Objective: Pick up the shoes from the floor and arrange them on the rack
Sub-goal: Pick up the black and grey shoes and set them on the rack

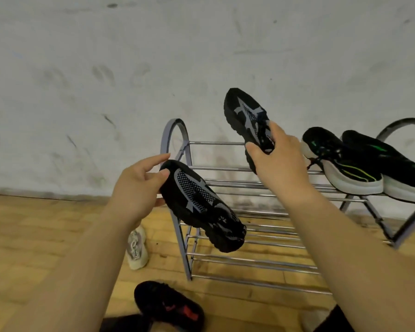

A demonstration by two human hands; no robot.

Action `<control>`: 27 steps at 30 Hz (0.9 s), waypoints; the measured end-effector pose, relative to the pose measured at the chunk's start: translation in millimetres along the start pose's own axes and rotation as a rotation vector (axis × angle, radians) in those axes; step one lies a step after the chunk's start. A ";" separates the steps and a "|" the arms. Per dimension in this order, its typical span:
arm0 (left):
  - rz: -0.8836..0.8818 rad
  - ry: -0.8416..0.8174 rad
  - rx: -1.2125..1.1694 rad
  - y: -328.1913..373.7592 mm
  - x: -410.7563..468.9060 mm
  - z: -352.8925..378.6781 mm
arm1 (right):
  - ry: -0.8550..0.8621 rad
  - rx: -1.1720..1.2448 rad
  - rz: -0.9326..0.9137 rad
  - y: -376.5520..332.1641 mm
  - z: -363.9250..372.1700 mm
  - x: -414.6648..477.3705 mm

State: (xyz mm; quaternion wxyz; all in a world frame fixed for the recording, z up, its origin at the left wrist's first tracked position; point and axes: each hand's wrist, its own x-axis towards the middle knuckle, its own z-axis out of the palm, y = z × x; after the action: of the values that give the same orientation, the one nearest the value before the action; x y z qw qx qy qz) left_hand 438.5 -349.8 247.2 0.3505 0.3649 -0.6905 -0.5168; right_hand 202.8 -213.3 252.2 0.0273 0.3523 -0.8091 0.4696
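A metal shoe rack with several tiers of chrome bars stands against the wall. My left hand grips the toe of a black shoe with a grey star pattern, held tilted in front of the rack's left end. My right hand holds the matching black shoe by its opening, toe up, above the top tier. Two black sneakers with white soles and green lines sit side by side on the top tier at the right.
On the wooden floor lie a beige shoe left of the rack and a black shoe with red marks near me. A scuffed white wall rises behind the rack. The lower tiers hold nothing.
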 end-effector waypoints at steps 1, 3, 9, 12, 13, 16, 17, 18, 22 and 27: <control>0.004 0.012 -0.005 -0.5 1.2 0.0 | -0.075 -0.089 0.036 1.3 8.9 2.2; 0.017 0.030 -0.013 -0.8 2.5 0.2 | -0.272 -0.245 0.094 5.9 25.3 1.5; 0.052 0.058 -0.032 4.2 3.2 2.7 | -0.193 -0.318 -0.048 -10.3 10.0 -7.6; 0.062 0.040 -0.071 10.2 1.9 7.3 | -0.227 -0.030 -0.292 -27.0 -14.5 -21.1; 0.067 0.032 -0.090 12.6 1.3 9.5 | -0.354 0.077 -0.311 -29.5 -19.4 -27.4; 0.070 0.023 -0.185 19.0 -0.1 18.8 | -0.680 0.196 -0.289 -23.7 -25.5 -42.9; 0.065 0.020 -0.214 21.2 -1.5 22.7 | -0.693 0.205 -0.290 -20.1 -26.8 -45.2; 0.064 0.014 -0.229 23.3 -3.3 27.0 | -0.672 0.219 -0.283 -17.5 -29.8 -45.9; 0.055 -0.015 -0.271 31.1 -11.6 43.7 | -0.681 0.221 -0.271 -9.3 -45.4 -44.3; 0.032 0.010 -0.315 42.2 -24.8 58.3 | -0.734 0.311 -0.182 2.9 -54.7 -49.8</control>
State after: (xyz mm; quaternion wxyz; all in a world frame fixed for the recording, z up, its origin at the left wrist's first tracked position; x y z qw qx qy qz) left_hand 394.5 -293.3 272.6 0.4149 0.2968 -0.6050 -0.6113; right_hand 222.8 -142.7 261.9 -0.2755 0.5667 -0.6499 0.4249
